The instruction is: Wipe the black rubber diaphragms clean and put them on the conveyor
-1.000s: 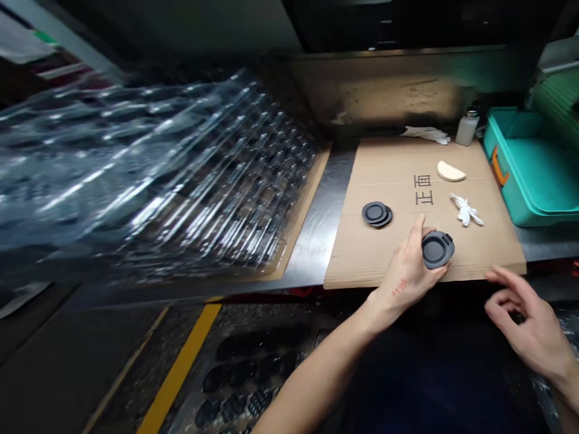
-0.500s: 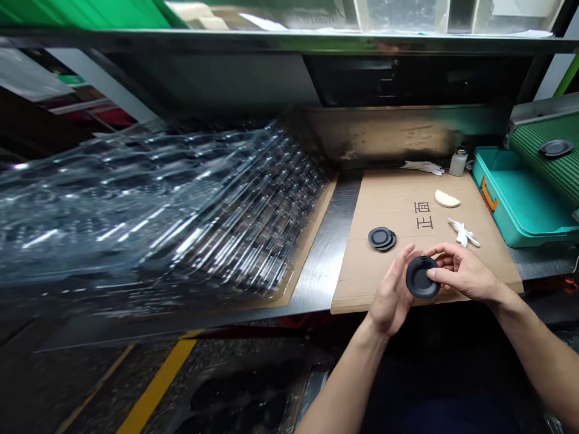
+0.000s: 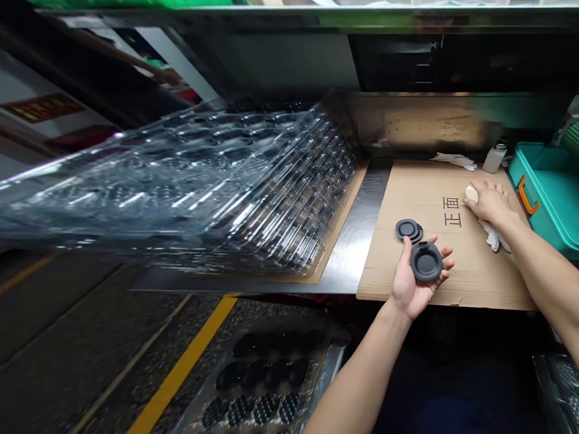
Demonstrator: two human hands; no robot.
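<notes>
My left hand (image 3: 409, 290) holds a round black dish-like cover (image 3: 427, 265), palm up, with its thumb at the left rim and its fingers under and around the right side. The cover has a sunken middle and a small slotted tab on its far edge. Over a cream half-round sponge pad (image 3: 471, 193) my right hand (image 3: 491, 202) reaches, thumb and fingers around it; most of the pad is hidden. Just beyond my left hand, similar black covers (image 3: 407, 228) lie overlapped on the cardboard sheet (image 3: 420, 187).
Stacked clear plastic trays (image 3: 253, 187) fill the left side of the metal bench (image 3: 344, 256). At the right stands a teal bin (image 3: 554, 205) with an orange handle. A small bottle (image 3: 494, 158) and white gloves (image 3: 455, 160) sit at the back. A tray of black parts (image 3: 266, 374) is below the bench.
My right hand has let go of the black cover and moved away to the sponge pad. My left hand now holds the cover alone. The view has shifted left and down.
</notes>
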